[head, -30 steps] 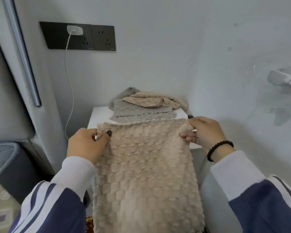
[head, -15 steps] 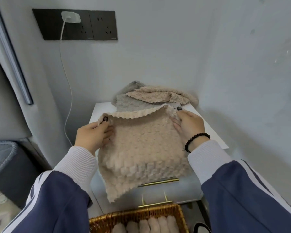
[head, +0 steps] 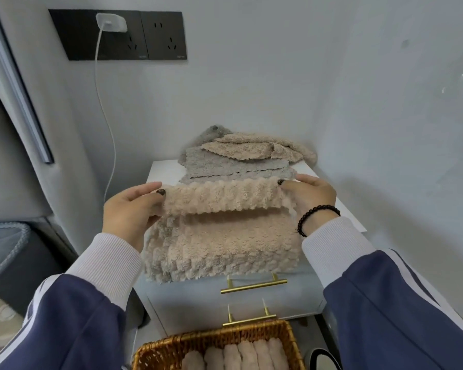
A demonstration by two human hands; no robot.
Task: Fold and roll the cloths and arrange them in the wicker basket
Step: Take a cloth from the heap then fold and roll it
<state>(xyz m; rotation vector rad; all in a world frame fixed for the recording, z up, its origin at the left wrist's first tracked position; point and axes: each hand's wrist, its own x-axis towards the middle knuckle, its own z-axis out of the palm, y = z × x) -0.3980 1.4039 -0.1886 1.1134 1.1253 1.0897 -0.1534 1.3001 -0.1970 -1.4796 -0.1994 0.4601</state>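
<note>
Nearest, a golden-brown woven wicker basket [head: 155, 351] holding rolled beige cloths [head: 251, 355]. Above it, a beige knobbly fleece cloth [head: 222, 244] on a white bedside cabinet [head: 166, 172], its far edge pinched by left hand [head: 130, 212] and right hand [head: 309, 198]. Beyond the fingertips, stacked grey and beige cloths [head: 241, 161].

- Black double wall socket panel [head: 118, 34], white charger plug [head: 110, 21] in it, white cable [head: 108, 124] hanging down.
- White bedside cabinet [head: 169, 169] with brass drawer handles [head: 253, 285].
</note>
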